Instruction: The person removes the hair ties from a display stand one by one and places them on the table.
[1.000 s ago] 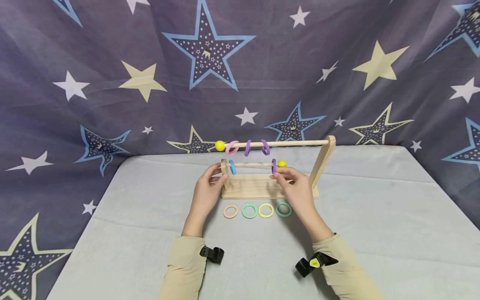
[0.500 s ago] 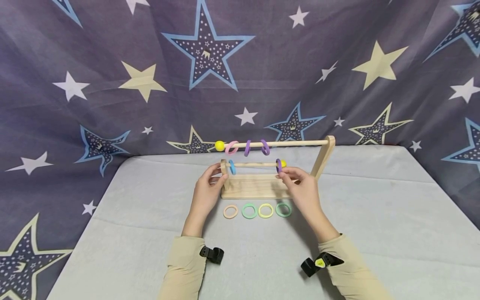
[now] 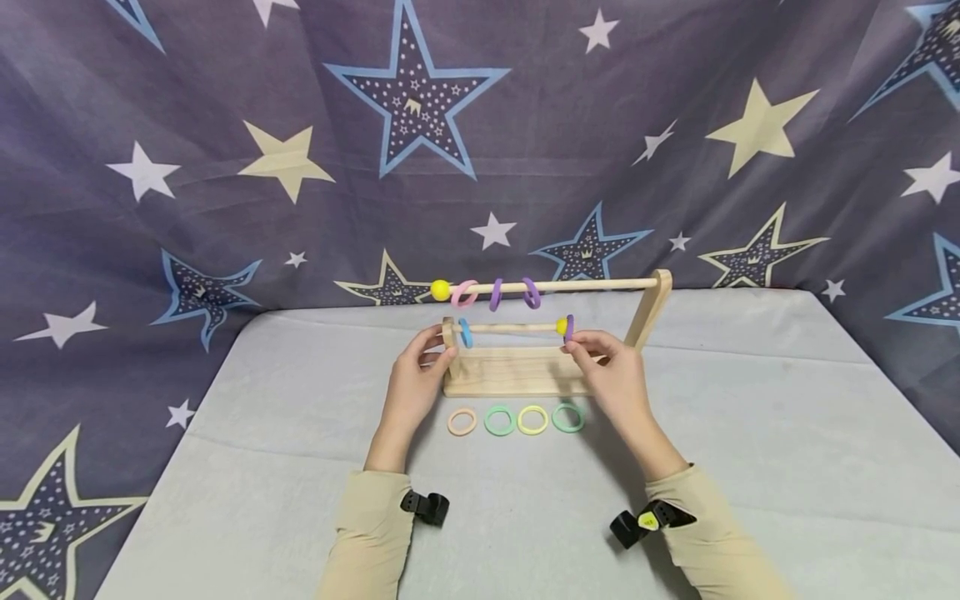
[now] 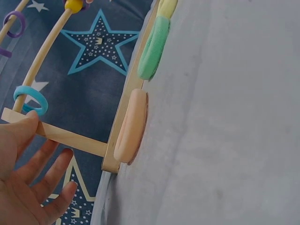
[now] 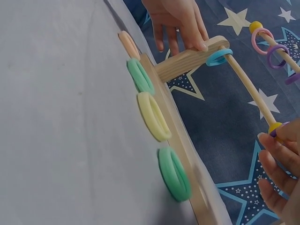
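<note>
My left hand grips the short upright of a wooden ring stand, thumb on one side and fingers behind. A light blue ring hangs on the lower rod beside that thumb. At the rod's other end, my right hand pinches a purple ring between thumb and finger. This ring is at the outer side of the yellow end ball; in the right wrist view the fingers largely hide it. On the upper rod hang a pink ring and two purple rings.
In front of the stand's base, a peach ring, a green ring, a yellow ring and another green ring lie in a row on the grey cloth. A star-patterned curtain hangs behind.
My right hand has drawn the purple ring rightward along the lower rod, from inside the yellow ball to its outer side. The left hand keeps its place on the upright.
</note>
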Tool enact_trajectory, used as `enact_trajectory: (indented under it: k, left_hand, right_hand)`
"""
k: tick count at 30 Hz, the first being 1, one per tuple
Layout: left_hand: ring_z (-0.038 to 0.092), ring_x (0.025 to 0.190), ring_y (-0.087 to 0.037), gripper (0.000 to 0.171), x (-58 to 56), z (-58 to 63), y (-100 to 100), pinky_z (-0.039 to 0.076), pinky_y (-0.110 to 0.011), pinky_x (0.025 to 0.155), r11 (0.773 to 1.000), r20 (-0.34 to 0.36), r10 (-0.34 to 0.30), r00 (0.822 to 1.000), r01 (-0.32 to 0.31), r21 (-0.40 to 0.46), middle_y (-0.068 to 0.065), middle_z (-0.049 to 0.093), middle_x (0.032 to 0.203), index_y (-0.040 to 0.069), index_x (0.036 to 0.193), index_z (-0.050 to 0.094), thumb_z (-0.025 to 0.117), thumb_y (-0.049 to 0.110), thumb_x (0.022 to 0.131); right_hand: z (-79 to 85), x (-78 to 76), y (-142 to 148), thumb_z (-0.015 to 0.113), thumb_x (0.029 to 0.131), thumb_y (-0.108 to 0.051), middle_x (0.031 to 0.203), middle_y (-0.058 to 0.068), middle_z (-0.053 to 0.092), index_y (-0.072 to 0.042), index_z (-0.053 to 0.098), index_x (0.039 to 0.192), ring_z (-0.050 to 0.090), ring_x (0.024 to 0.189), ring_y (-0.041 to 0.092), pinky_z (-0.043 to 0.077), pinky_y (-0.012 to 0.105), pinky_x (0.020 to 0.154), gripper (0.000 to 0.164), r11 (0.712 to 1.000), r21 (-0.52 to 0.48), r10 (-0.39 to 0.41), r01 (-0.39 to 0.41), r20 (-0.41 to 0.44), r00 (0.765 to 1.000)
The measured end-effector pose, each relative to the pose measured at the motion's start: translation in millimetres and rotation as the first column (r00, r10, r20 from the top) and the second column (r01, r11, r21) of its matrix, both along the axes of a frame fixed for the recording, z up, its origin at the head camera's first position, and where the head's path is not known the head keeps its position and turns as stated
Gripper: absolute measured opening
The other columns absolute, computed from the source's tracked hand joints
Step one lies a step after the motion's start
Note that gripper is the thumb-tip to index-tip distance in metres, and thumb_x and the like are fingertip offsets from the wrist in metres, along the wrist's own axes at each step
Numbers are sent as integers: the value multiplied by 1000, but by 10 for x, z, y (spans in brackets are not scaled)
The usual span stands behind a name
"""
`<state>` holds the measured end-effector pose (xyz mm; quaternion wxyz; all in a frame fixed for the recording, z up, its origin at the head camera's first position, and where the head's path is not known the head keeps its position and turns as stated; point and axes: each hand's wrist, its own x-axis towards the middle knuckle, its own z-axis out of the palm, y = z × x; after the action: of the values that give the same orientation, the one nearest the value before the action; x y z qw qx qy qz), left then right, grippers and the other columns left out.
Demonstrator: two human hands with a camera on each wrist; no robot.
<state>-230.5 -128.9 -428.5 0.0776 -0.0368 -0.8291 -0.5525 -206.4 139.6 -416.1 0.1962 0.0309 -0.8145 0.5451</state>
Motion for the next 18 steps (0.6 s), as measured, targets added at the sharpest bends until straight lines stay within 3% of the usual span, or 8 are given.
enact_trajectory:
  k: [10,18]
  left_hand:
    - [64,107,-30,46,8,11,0,51,-43,93,1000,4,6,1000,-6,2,-14,63,127,10,139,56,67,25,96]
    - [64,107,-29,46,4,7,0,51,-43,93,1000,3,6,1000,-6,3,-14,63,127,11,139,56,67,25,96]
  right_hand:
    - [9,37,101,72,92,-11,89,8,75,-3,75,97,62,75,6,48,18,68,10,998,70,3,-3,-9,1000]
    - [40,100,179,72,92,-10,86,7,74,-3,74,95,63,75,10,49,23,67,8,987,157,41,-44,17,999]
